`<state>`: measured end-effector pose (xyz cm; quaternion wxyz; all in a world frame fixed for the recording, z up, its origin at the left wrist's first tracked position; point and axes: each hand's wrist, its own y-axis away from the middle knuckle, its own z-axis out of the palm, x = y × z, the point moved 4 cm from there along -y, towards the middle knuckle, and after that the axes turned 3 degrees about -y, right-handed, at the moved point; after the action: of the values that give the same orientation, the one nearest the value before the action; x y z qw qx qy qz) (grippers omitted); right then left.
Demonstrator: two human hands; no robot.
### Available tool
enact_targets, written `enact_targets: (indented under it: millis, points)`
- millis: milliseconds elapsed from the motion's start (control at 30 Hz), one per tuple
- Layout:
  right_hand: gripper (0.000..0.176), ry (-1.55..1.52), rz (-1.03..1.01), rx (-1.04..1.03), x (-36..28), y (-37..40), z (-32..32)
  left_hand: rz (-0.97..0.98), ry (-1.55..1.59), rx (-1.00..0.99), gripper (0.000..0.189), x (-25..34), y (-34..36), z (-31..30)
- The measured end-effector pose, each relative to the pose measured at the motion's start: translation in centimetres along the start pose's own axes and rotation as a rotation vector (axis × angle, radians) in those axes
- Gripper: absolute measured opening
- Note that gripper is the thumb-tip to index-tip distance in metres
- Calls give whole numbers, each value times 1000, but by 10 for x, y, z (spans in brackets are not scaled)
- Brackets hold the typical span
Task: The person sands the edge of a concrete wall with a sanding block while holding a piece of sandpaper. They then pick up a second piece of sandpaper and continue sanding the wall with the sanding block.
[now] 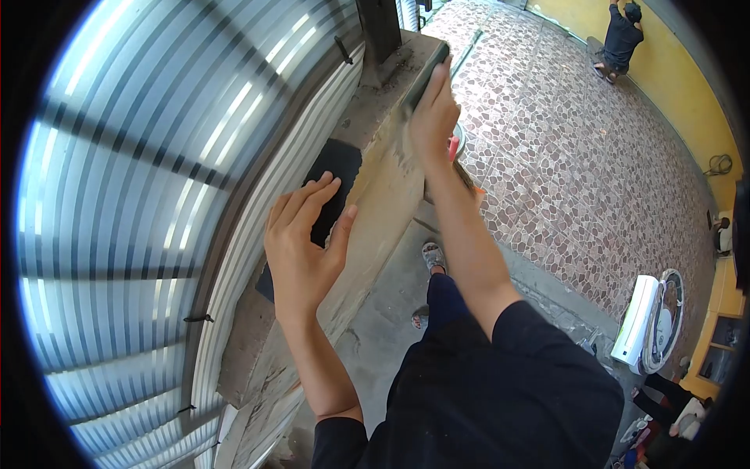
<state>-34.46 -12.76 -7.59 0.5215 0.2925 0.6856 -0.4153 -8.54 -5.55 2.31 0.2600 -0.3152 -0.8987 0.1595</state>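
1. Left hand (pixel 303 250) at dark sheet (pixel 341 160) lying on low wall (pixel 383 184); thumb apart from fingers, not gripping.
2. Right hand (pixel 433 129) at dark block (pixel 420 84), by wall's far end edge, near post (pixel 379 39); fingers lie along block, can't tell if clamped.
3. Corrugated panels (pixel 156 156) on wall's left.
4. Another person (pixel 621 39) well apart, at yellow wall (pixel 664 55).
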Motion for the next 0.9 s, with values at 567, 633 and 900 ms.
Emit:
enact_targets:
  millis: [567, 633, 900]
  points:
    - [58, -103, -215, 77, 2, 32, 8, 4, 28, 13, 34, 0, -2, -1]
    - [60, -178, -91, 49, -8, 14, 5, 4, 34, 12, 33, 0, -3, -1]
    - [59, -128, -321, -40, 1, 176, 1, 11, 22, 14, 33, 3, -3, -1]
